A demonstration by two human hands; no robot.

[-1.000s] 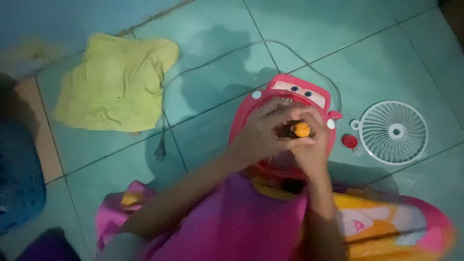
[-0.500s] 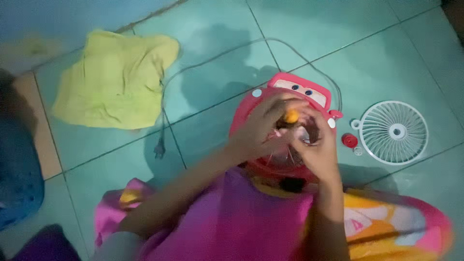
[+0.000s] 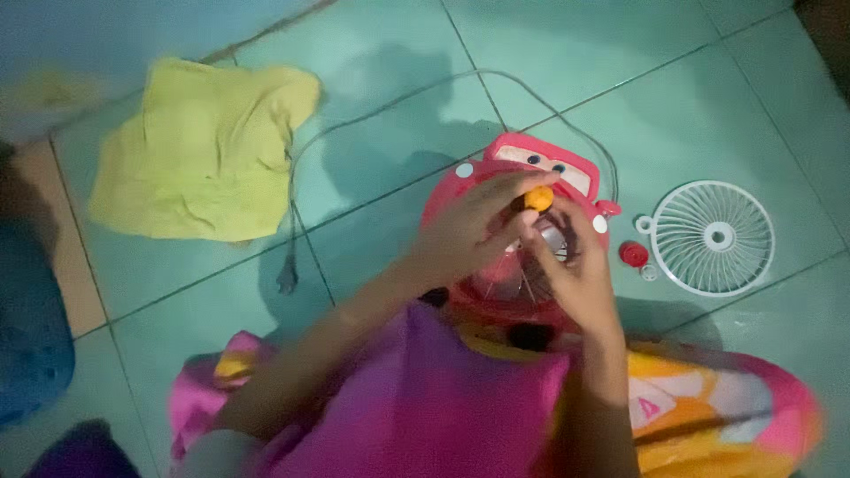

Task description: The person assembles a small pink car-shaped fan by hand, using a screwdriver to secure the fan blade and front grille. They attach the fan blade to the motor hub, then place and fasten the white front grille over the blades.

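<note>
a crumpled yellow cloth (image 3: 199,150) lies on the teal tiled floor (image 3: 708,88) to my left. a round white plastic fan grille (image 3: 713,236) lies flat on my right, with a small red cap (image 3: 633,253) just beside it.

One pink car-shaped fan body (image 3: 531,168) on floor. One white round fan grille (image 3: 713,236) beside it. One red cap (image 3: 632,254), one small clear ring (image 3: 649,273) next to grille. One yellow cloth (image 3: 199,150). One grey cord (image 3: 390,115), one plug (image 3: 286,278). One small orange piece (image 3: 537,198) at fingertips. Two hands: left hand (image 3: 469,235), right hand (image 3: 575,274). One blue object (image 3: 31,336) at left edge.
</note>
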